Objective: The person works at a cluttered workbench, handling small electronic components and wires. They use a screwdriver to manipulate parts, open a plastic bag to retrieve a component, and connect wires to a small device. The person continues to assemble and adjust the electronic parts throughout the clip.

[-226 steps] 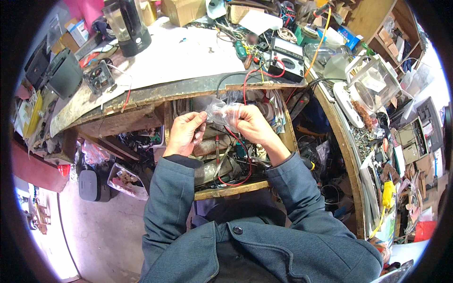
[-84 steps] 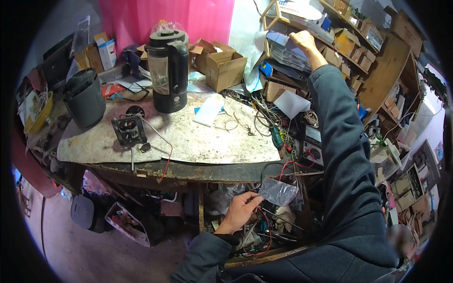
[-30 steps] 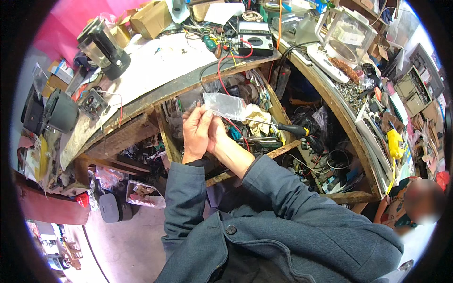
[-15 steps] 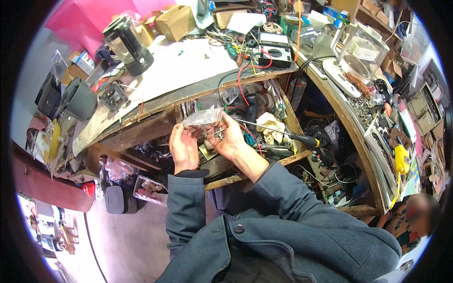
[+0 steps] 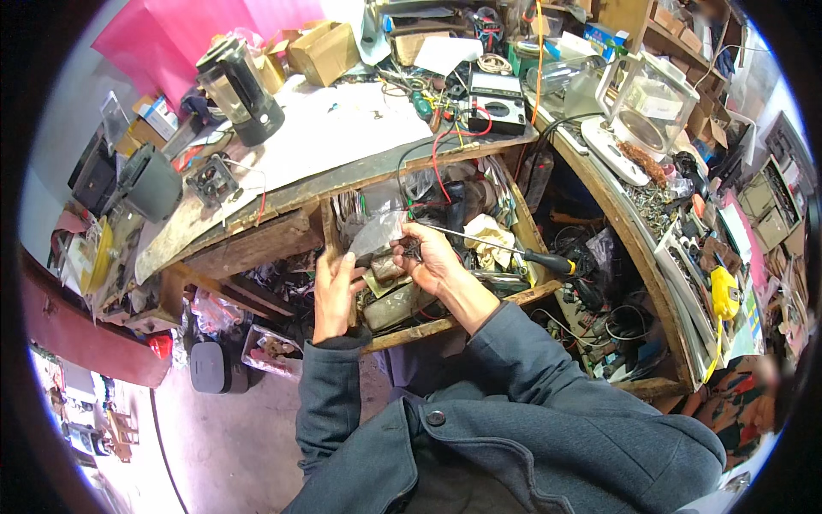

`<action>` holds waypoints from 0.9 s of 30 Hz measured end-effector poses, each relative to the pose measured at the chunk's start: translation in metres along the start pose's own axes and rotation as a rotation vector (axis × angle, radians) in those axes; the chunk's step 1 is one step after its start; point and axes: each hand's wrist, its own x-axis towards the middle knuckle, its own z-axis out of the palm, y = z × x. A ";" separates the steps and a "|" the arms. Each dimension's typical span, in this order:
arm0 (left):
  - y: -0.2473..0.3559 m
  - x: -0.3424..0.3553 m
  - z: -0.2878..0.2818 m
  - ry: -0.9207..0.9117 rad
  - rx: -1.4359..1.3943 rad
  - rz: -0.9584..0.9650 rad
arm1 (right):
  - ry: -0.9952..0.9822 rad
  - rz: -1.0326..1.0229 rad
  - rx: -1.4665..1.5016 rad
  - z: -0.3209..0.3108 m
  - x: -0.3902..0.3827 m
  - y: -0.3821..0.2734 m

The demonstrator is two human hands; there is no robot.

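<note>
Over the cluttered open drawer (image 5: pixel 424 328), my right hand (image 5: pixel 428 261) pinches the edge of a clear plastic bag (image 5: pixel 374 233), with small dark bits at its fingers that I cannot make out. My left hand (image 5: pixel 336 287) is at the bag's lower left, its fingers raised and apart, slightly blurred. A long screwdriver (image 5: pixel 546 259) with a black-and-yellow handle lies across the drawer just right of my hands. Red and black leads (image 5: pixel 441 176) hang into the drawer from the bench.
The paper-covered bench (image 5: pixel 330 128) carries a black jug appliance (image 5: pixel 248 103), a fan unit (image 5: pixel 210 180) and a meter (image 5: pixel 497 111). A cluttered side bench (image 5: pixel 676 214) curves along the right. A dark box (image 5: pixel 210 368) is on the floor at left.
My right arm, raised to the back-right shelves earlier, is down at the drawer. Since the last frame the bag has dropped lower and my left fingers have straightened, lower and beside it.
</note>
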 end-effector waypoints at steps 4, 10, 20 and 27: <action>0.033 -0.012 0.012 0.260 0.985 0.683 | -0.071 0.030 -0.226 -0.003 -0.017 -0.007; 0.046 0.013 0.030 -0.308 0.742 0.255 | -0.141 0.210 -0.332 0.001 -0.026 0.003; 0.085 0.005 0.009 -0.501 0.887 0.344 | -0.087 0.207 -0.315 0.004 -0.026 0.001; 0.072 -0.001 0.004 -0.458 1.000 0.618 | -0.067 0.182 -0.282 0.003 -0.027 0.001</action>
